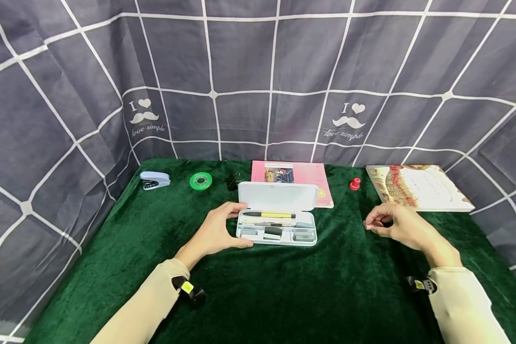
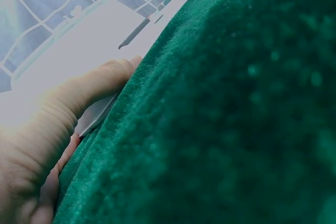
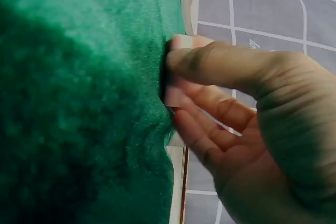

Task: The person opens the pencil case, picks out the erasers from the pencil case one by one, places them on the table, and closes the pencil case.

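Note:
A white pencil case (image 1: 277,242) lies with its lid raised in the head view. Inside are a yellow-and-black pen (image 1: 269,215), slimmer pens or pencils and several small block-like items in the front compartments. My left hand (image 1: 215,231) grips the case's left end, thumb at the front and fingers toward the back; the left wrist view shows the thumb (image 2: 100,85) along its edge. Apart from the case, to the right, my right hand (image 1: 397,227) pinches a small pale block (image 3: 173,97) just above the cloth. The fingers largely cover this block, so its kind is unclear.
Behind the case lies a pink book (image 1: 303,173). A red pawn-shaped piece (image 1: 355,184) and a pale illustrated book (image 1: 434,186) are at the back right. A green tape roll (image 1: 200,181), a small dark object (image 1: 233,181) and a light-blue stapler (image 1: 155,180) lie back left on green cloth (image 1: 309,296).

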{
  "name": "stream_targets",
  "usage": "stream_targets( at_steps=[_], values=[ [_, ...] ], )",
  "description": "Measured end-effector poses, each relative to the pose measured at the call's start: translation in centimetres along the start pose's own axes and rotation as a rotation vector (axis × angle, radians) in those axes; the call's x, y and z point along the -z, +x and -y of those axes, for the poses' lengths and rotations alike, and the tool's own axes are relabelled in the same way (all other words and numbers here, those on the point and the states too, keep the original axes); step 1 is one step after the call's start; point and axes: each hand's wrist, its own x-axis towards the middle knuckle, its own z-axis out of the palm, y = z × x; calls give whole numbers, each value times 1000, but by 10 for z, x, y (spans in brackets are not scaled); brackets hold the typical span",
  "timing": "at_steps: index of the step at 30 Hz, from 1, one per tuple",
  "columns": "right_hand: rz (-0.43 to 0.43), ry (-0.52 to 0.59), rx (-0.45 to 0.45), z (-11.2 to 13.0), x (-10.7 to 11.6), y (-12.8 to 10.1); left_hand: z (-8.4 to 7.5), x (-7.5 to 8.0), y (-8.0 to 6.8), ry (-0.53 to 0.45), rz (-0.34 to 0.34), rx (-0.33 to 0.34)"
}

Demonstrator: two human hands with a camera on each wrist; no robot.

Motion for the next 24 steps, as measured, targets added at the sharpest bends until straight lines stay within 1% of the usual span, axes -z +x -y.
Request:
stream_targets(
  at_steps=[3,7,14,16,19,21,22,24],
  values=[
    [25,17,-32,-2,-2,0,0,0,-1,-5,1,4],
    [33,10,-63,-4,-4,-1,0,1,-2,-10,3,3],
    [24,-9,-55,-5,-4,-1,2,0,-2,-2,-4,-14],
    [32,-28,-67,-4,-3,0,2,0,-2,-1,-7,-23],
    [51,-59,-106,4,3,2,3,0,-2,-6,-10,-30],
    [28,-76,-111,13,7,6,2,-1,-1,-9,-12,-34],
    [6,-65,-94,20,8,9,2,-1,-2,-10,-14,-36],
    [-55,-52,-26,34,10,18,1,0,-2,-16,-16,-32]
  ],
)
